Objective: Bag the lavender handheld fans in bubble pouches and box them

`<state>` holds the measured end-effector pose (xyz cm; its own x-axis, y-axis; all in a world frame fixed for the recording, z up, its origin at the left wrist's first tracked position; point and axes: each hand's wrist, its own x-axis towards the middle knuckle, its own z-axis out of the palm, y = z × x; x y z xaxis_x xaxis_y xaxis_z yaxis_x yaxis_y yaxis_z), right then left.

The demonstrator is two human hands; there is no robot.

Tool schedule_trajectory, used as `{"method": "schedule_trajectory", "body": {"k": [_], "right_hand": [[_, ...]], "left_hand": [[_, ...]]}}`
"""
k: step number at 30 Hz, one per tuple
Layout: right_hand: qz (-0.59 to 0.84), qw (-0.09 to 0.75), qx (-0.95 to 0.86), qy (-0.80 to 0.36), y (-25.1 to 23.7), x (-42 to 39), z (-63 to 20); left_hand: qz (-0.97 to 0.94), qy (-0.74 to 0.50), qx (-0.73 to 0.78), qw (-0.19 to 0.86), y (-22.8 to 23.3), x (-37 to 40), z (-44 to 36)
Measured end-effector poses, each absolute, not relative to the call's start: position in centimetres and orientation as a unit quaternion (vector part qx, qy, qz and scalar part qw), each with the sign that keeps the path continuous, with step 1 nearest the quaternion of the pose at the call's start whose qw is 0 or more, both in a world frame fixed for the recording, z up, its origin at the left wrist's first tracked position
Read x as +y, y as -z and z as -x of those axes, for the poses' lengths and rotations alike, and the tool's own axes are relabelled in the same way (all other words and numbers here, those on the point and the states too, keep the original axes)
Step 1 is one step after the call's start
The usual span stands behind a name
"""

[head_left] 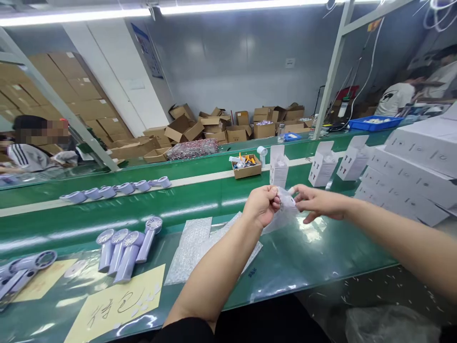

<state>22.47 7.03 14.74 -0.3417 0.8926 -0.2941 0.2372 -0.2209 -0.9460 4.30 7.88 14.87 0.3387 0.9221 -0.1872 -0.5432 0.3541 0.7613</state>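
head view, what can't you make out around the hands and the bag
- Head view: contents of the clear bag, hidden by the left hand and glare.
- Left fingertips, curled under the fist.
- Right hand palm, turned away.
- Small parts in the cardboard tray, too small.
- White box stack, cut by the right edge.

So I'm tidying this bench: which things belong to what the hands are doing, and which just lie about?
In hand:
left hand
right hand
clear bag
bubble-wrap bags
lilac fans

Lying about:
white cartons
parts box
handwritten sheet
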Motion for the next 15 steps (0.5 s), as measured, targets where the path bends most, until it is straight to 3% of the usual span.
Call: {"method": "schedule_trajectory", "body": {"k": [3,10,15], "right_hand": [[0.503,0.302,-0.483,-0.65,-12.6,6.3,-21.5],[0.476,0.486,-0.484,-0.551,-14.7,6.5,-22.4],[0.444,0.526,-0.487,-0.538,-15.8,6.4,-20.6]], "left_hand": [[-0.287,-0.498,0.313,0.756,-14.4,8.6,-5.0],[-0.456,-0.574,0.254,0.631,-12.4,9.1,-1.5],[-0.566,-0.5,0.274,0.595,-10.2,8.6,-3.7]]}}
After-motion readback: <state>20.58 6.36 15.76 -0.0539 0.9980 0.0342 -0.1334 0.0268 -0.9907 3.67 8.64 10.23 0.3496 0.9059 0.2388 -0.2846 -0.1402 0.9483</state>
